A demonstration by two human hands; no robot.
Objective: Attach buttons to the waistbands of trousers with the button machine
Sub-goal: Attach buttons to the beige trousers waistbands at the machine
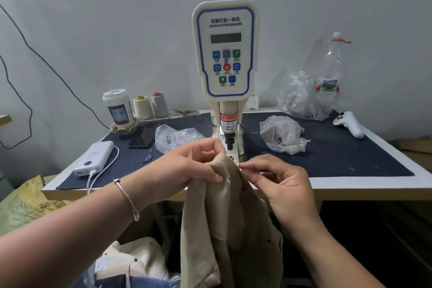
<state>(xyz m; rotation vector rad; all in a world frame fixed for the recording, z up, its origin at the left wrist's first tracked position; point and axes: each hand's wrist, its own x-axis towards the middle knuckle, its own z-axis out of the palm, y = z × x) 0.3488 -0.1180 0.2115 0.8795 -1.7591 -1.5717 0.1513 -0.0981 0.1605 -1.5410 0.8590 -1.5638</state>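
1. Beige trousers (224, 229), soft woven cloth, hanging down in folds from the front edge of the table; waistband (228, 166) lifted up to the base of the button machine, bunched and creased at the top; small dark buttons dotted along the hanging cloth
2. Button machine (225, 54), cream-white upright column standing at the middle of the table, broad head panel with blue outline, dark digit display, blue, green and red keys, lettering "SERVO BUTTON MACHINE"; narrower neck below with a red and white finger-warning label
3. Black punch (230, 141) at the foot of the neck, raised just above the waistband, apart from the cloth
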